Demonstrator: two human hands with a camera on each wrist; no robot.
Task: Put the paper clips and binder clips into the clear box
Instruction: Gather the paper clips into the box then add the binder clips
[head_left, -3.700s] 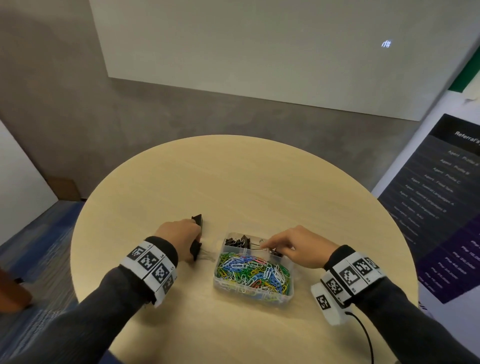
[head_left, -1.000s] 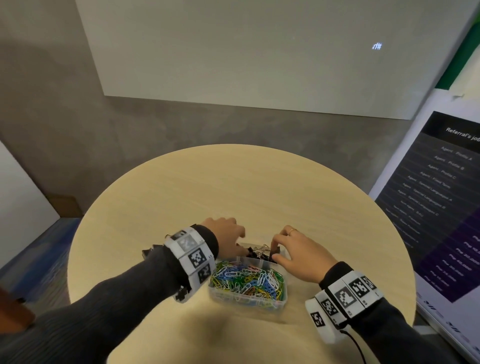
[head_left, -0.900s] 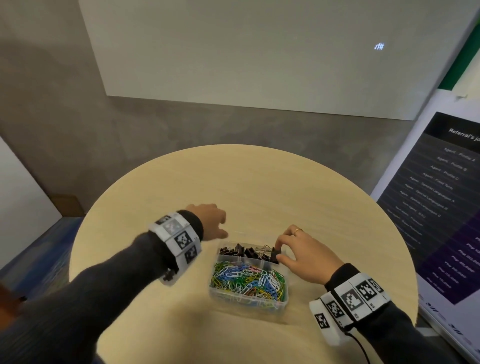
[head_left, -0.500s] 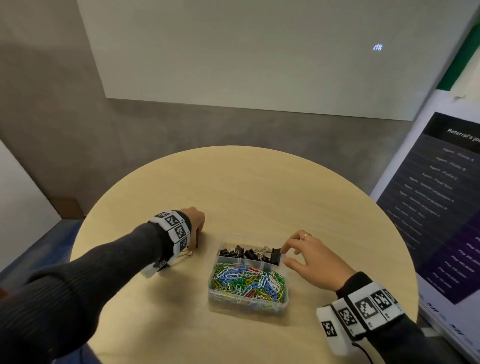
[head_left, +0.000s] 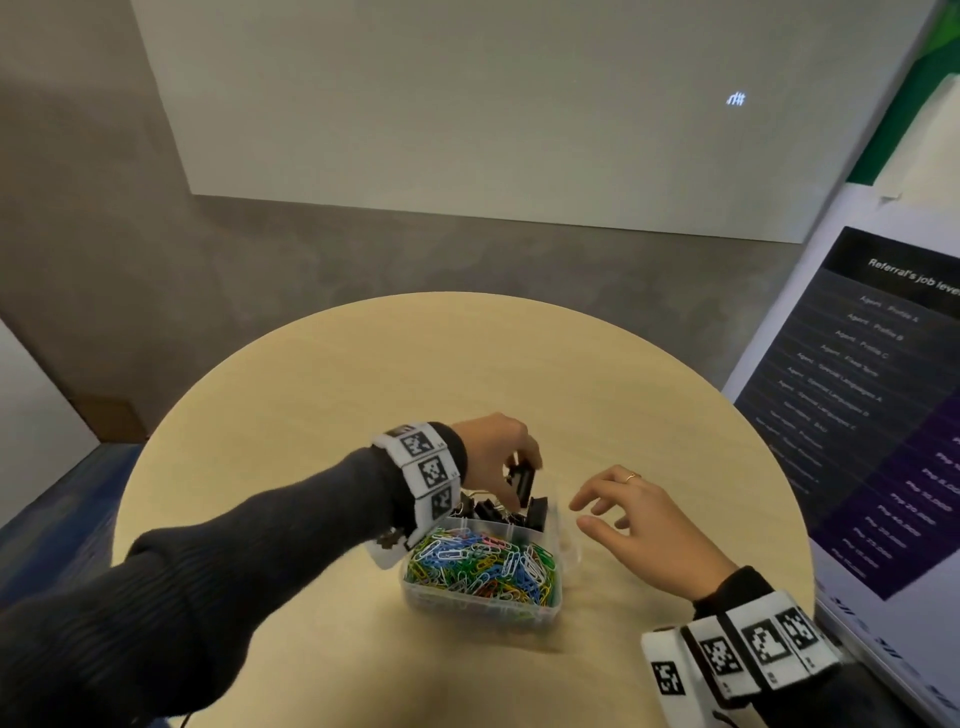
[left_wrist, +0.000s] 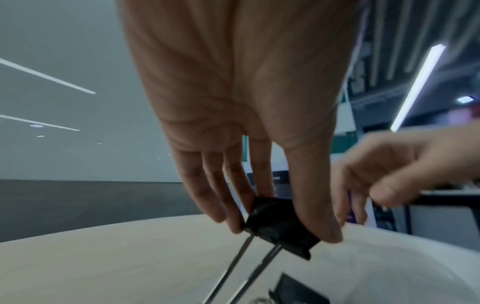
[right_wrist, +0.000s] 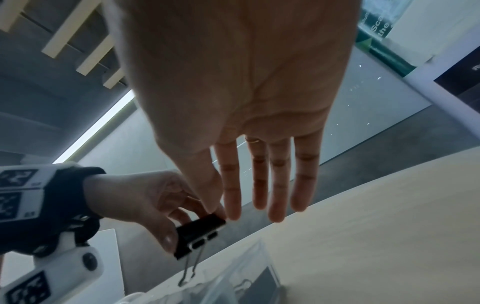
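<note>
A clear box (head_left: 551, 603) stands on the round table. Its near compartment is full of coloured paper clips (head_left: 480, 564); its far compartment holds several black binder clips (head_left: 511, 512). My left hand (head_left: 511, 460) hovers over the far compartment and pinches one black binder clip (head_left: 521, 486) (left_wrist: 281, 226) (right_wrist: 198, 232) between thumb and fingers, wire handles hanging down. My right hand (head_left: 605, 512) (right_wrist: 255, 207) floats just right of the box, fingers straight and spread, holding nothing.
The pale wooden round table (head_left: 467, 374) has its edge close behind my right wrist. A dark printed poster board (head_left: 862, 415) leans at the right. Grey floor and a white wall panel (head_left: 467, 104) lie beyond.
My left hand went to the table left of the box, picked up a binder clip and carried it over the far compartment. My right hand drew back from the box and opened.
</note>
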